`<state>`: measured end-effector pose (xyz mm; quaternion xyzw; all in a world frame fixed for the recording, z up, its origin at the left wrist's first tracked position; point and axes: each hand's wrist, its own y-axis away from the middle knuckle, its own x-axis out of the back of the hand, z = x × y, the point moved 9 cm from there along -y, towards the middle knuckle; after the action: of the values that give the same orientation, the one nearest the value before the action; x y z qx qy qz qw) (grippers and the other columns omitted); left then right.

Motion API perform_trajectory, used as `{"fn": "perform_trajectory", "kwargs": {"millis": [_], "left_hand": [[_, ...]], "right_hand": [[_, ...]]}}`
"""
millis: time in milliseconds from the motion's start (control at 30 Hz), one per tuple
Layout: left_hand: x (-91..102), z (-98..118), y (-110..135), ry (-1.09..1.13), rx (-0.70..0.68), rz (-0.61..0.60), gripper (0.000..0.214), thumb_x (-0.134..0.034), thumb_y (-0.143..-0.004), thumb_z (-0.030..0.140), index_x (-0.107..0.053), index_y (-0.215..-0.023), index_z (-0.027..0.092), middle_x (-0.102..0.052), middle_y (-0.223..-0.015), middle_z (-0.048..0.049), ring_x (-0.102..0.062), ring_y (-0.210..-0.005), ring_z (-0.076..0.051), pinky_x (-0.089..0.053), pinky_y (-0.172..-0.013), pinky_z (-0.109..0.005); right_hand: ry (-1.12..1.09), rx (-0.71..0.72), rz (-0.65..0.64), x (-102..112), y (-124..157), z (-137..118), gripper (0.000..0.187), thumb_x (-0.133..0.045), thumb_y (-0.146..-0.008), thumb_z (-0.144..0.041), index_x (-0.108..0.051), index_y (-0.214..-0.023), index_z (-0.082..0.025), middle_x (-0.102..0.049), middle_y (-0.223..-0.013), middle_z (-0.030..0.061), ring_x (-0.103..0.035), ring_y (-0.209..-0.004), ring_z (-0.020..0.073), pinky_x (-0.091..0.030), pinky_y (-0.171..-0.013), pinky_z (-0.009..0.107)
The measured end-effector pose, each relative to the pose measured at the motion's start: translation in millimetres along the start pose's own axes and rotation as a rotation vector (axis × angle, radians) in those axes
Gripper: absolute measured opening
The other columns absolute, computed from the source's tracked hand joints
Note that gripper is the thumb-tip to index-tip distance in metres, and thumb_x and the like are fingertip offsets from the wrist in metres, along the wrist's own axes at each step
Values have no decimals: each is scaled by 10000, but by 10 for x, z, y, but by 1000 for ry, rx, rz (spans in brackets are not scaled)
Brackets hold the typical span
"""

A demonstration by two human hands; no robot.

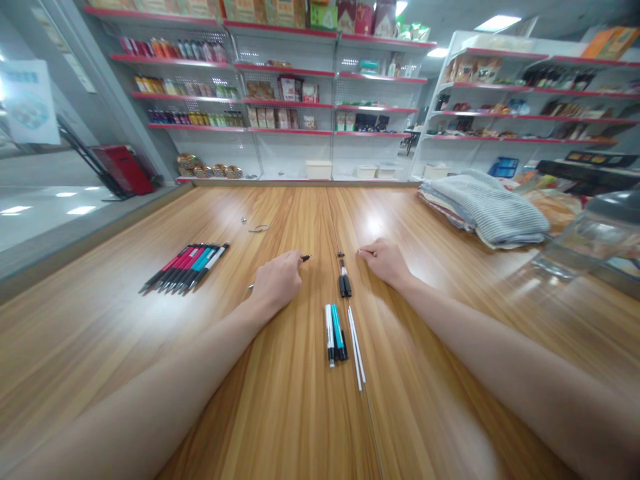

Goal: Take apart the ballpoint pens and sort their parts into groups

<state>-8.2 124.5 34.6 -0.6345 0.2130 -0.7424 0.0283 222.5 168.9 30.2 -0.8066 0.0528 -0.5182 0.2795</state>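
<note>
My left hand is closed around a pen. Its black end shows beyond the fingers and a thin metallic end pokes out at the other side; the middle is hidden. Thumb and finger of my right hand pinch a small piece with a light tip, too small to name. Between the hands lie small dark parts and two black pen grips. Nearer to me are white and teal pen barrels, side by side, and two thin white refills.
A row of pens in red, teal, white and black lies at left. Behind it are a wire-like loop and a small metal bit. Folded cloths and a clear container stand at right. Stocked shelves line the back.
</note>
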Motion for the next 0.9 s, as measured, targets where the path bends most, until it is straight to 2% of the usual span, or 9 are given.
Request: {"fn": "perform_trajectory", "kwargs": {"millis": [133,267,367,467,567,633,767,900], "left_hand": [[-103,-13,-281,-5,106,0,306,-334,-911,233,-584,-1081,183,-672,-1082,-128,-654,-918,-267,-461,-680,-336],[-122,-1,-436,36,187,30,396,-345,-926,424,-583,-1128,180,-686,-1033,-147,-654,-923,-292,-469,-725,-365],[-87,64,-442,23,110,55,420,-357,-915,490,-624,-1103,227,-705,-977,-113,-653,-924,-290,-464,-724,-358],[-114,141,-425,9,13,10,381,-390,-907,480,-678,-1033,265,-720,-958,-84,-656,-914,-272,-459,-712,-341],[-184,206,-419,52,-52,-50,339,-438,-892,477,-685,-1059,316,-724,-1005,-45,-655,-934,-249,-459,-717,-324],[-226,229,-418,93,-74,-76,325,-456,-884,488,-683,-1073,352,-722,-1036,-21,-651,-958,-240,-459,-729,-320],[-254,200,-432,147,-42,-82,325,-477,-862,539,-685,-1065,394,-719,-1058,4,-648,-966,-239,-463,-728,-322],[-249,144,-481,159,36,-78,363,-500,-826,594,-699,-1047,386,-724,-1033,-2,-649,-941,-236,-466,-712,-312]], "right_hand": [[-3,32,-30,-132,-177,46,196,-585,-859,-250,-764,-937,-249,-623,-792,43,-570,-763,158,-414,-711,254],[-92,108,-51,-179,-241,-17,214,-572,-856,-214,-761,-950,-251,-634,-822,38,-584,-750,140,-435,-715,243],[-117,96,-19,-131,-238,-5,234,-560,-839,-195,-754,-970,-213,-661,-824,41,-593,-720,140,-449,-719,250],[-115,1,32,-73,-219,75,249,-546,-793,-156,-748,-939,-169,-700,-830,51,-613,-714,157,-460,-713,258],[-110,-81,13,-87,-173,129,223,-546,-742,-140,-742,-844,-169,-715,-801,50,-626,-713,171,-458,-667,253],[-113,-68,-23,-112,-139,101,221,-542,-724,-138,-739,-814,-179,-715,-796,46,-626,-712,171,-450,-641,247],[-130,-20,-67,-153,-117,24,191,-553,-722,-170,-731,-789,-184,-704,-765,41,-613,-686,162,-443,-632,244],[-113,-11,-37,-159,-157,-27,201,-538,-721,-154,-723,-787,-193,-696,-759,39,-599,-673,156,-437,-643,245]]}}
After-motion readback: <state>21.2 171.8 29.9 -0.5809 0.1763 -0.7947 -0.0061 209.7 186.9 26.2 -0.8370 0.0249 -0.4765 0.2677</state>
